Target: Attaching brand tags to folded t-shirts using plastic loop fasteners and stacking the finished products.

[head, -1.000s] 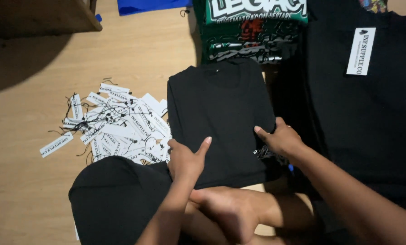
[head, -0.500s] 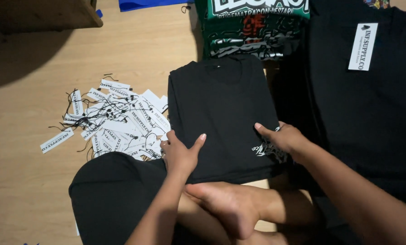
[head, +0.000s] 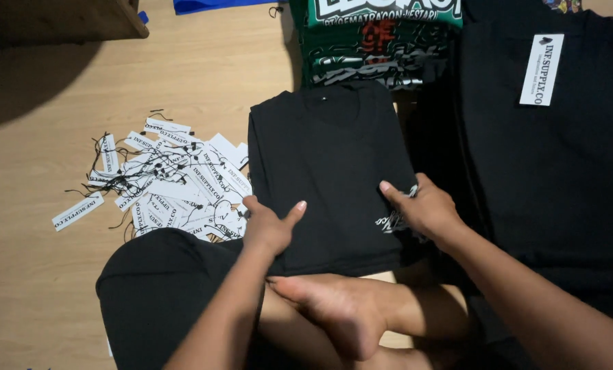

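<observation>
One folded black t-shirt point(head: 330, 171) lay flat on the wooden floor point(head: 203, 75) in front of our crossed legs, neck toward the stack of green printed shirts point(head: 378, 41). We had our left hand point(head: 269, 226) on its lower left edge, thumb out over the cloth, fingers curled at the edge; our right hand point(head: 423, 209) pinched the lower right edge by a small white print, fingers close together. Risk as we judged it: loose hang tags with strings point(head: 162, 185) sat just beside the left edge, some under it, so a tag could snag in the fold. A larger black garment with a white tag point(head: 553, 137) touched the right side; black on black, a stray grab could pick up both layers.
</observation>
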